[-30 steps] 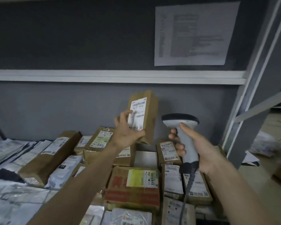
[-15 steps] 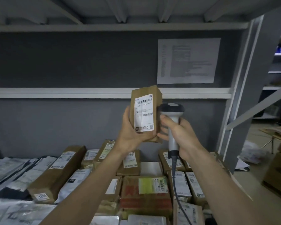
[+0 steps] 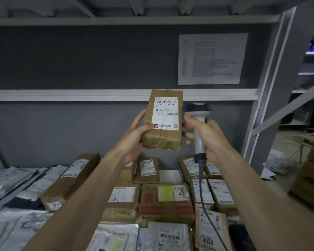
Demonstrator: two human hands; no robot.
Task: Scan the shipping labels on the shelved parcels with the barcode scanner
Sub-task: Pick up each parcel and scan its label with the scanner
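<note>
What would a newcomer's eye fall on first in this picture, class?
A brown parcel held upright at centre by the left hand, its white shipping label facing the camera. Just right of it, the right hand grips a barcode scanner. Below, labelled parcels crowd the shelf.

head-worn view, facing shelf (image 3: 123, 95) level, hands (image 3: 134, 136) close

A dark grey back wall (image 3: 62, 57) closes the shelving bay, crossed by a pale horizontal rail (image 3: 62, 95). A printed sheet of paper (image 3: 212, 58) is fixed to the wall at upper right. Overhead runs the ribbed underside of the upper shelf (image 3: 116, 8). At right stands a grey steel upright (image 3: 279, 87) with a diagonal brace (image 3: 288, 107). Beyond it lie a pale floor (image 3: 283, 142), more shelving (image 3: 312, 73) and brown cartons (image 3: 310, 182). The light is dim and even.
</note>
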